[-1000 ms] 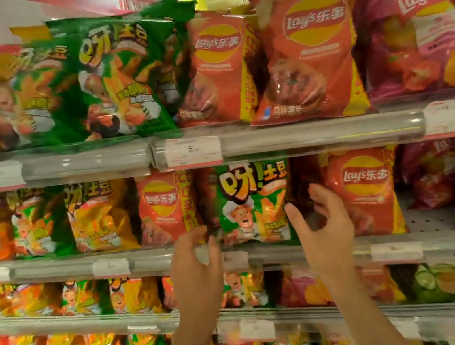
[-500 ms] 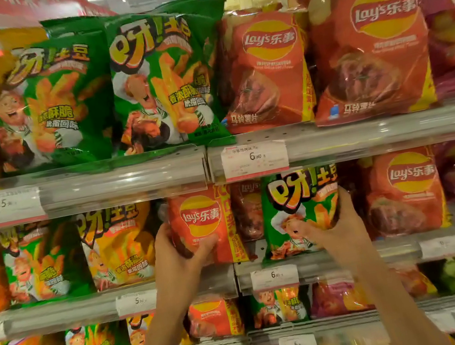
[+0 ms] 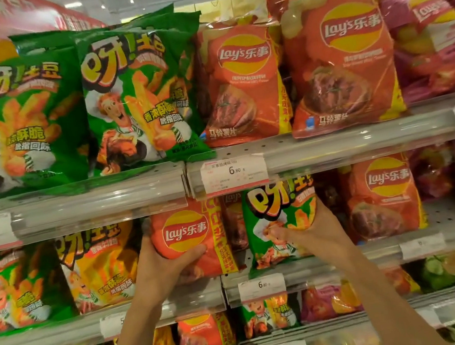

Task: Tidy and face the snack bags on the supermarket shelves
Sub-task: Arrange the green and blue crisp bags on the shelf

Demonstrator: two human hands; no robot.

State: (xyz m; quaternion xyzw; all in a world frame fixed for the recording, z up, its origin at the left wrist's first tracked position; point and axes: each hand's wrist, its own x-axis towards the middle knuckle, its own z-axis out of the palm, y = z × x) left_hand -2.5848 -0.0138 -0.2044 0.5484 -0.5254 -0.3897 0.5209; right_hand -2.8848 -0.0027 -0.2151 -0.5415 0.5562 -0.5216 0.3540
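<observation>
Overhead, top shelf [image 3: 336,142]: two green fry bags [image 3: 143,96], two orange Lay's bags [image 3: 340,61], purple bags [image 3: 434,44] at right. Second shelf [image 3: 385,248]: left hand [image 3: 158,271] grips an orange Lay's bag [image 3: 189,239], thumb across its front, other fingers behind it. Right hand [image 3: 316,232] pinches a green fry bag [image 3: 276,215] just beside, fingers clamped on its right edge. Both bags stand on the shelf, tops hidden behind a price tag [image 3: 234,173]. One yellow fry bag [image 3: 100,270] left of them, another orange Lay's bag [image 3: 382,196] right.

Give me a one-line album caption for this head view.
Left hand grips an orange Lay's bag, right hand a green fries bag.
</observation>
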